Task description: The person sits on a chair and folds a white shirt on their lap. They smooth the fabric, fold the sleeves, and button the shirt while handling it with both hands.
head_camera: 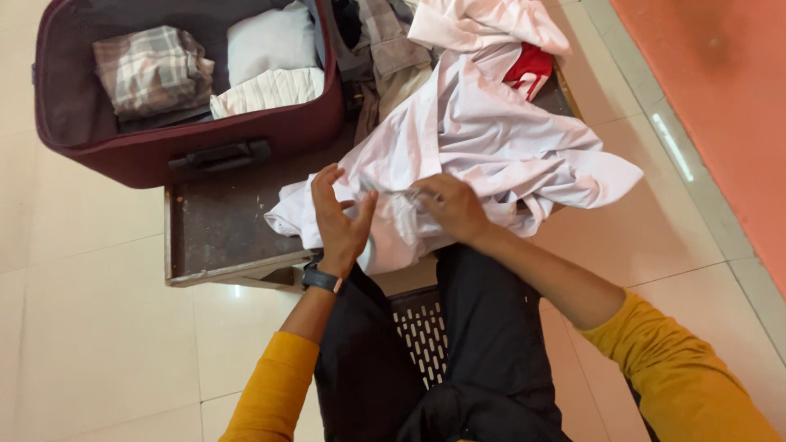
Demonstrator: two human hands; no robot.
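A pale pink shirt [483, 139] lies crumpled across the right half of a low brown desk [221, 221], its near edge spilling over the desk's front toward the person's knees, so the cloth is within easy reach of both hands. The right hand [450, 206] rests on the shirt's near part, fingers curled down and pinching a fold of the fabric, which pulls that edge taut. The left hand [340, 214] stands just left of it, palm turned inward and fingers spread open, touching or nearly touching the cloth but closed on nothing; a dark watch [321, 279] sits on its wrist. Under the shirt's far end a red garment [530, 65] shows, and more mixed clothes [385, 41] are heaped at the far side. To the far left an open maroon suitcase [188, 147] sits partly on the desk, holding a folded plaid shirt [151, 69], a white bundle [270, 41] and a cream folded piece [266, 90] packed side by side. The person sits on a slotted stool [422, 331] on the tiled floor [90, 327].
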